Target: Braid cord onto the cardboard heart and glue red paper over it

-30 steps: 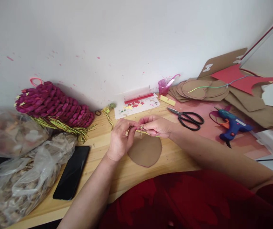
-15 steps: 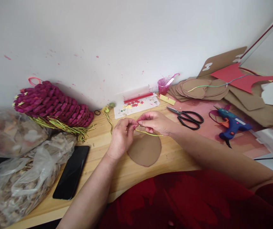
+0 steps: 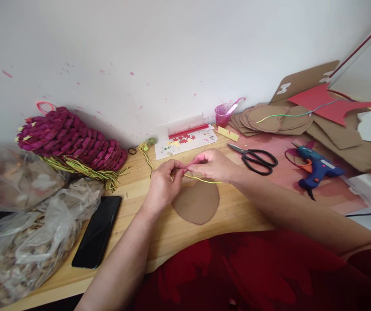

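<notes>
The left hand [image 3: 162, 186] and right hand [image 3: 214, 165] meet at frame center, fingertips pinching a yellow cord [image 3: 206, 180]. The cord extends rightward above a cardboard piece [image 3: 196, 205], positioned on the counter [image 3: 237, 214] below center. Scissors [image 3: 252, 152] lie right of center.

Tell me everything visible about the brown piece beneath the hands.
The brown piece looks like thin cardboard, plain-faced, with a darker, faintly pinkish edge and a rounded outline narrowing to a blunt point at its near end. It lies flat on the wooden table. The left hand, right hand and yellow cord partly hide its far side; whether they touch it is unclear.
</notes>
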Available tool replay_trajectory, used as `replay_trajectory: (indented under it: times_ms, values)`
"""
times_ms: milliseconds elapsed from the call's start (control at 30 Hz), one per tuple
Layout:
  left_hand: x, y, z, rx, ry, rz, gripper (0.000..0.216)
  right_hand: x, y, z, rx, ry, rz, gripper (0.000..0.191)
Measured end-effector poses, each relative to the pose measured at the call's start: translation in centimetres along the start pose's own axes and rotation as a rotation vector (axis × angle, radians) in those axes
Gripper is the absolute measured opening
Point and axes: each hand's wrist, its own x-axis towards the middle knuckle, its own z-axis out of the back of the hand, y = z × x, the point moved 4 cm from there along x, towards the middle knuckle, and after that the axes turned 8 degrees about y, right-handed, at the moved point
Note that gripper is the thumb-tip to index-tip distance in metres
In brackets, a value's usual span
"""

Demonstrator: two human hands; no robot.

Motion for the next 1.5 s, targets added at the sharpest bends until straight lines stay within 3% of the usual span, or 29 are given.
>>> replay_trajectory:
  times_ms: [200, 567, 733, 1133, 1500]
  values:
    - [0.2, -0.1, 0.2, -0.052, 0.011, 0.023, 0.005, -0.1, 0.5, 0.3, -0.215, -0.005, 0.044, 0.024]
    - [0.4, 0.3, 0.3, -0.21, 0.078, 0.03, 0.007, -0.2, 1.0, 0.1, -0.254, 0.064, 0.066, 0.019]
    - [0.5, -0.1, 0.6, -0.348, 0.089, 0.013, 0.01, -0.2, 0.8, 0.0, -0.166, 0.037, 0.042, 0.016]
    - [0.4, -0.4, 0.6, -0.335, 0.085, 0.035, 0.012, 0.2, -0.1, 0.4, -0.027, -0.042, -0.003, 0.01]
    - [0.3, -0.1, 0.1, -0.309, 0.093, 0.021, 0.014, -0.1, 0.3, -0.5, 0.405, -0.016, -0.158, 0.007]
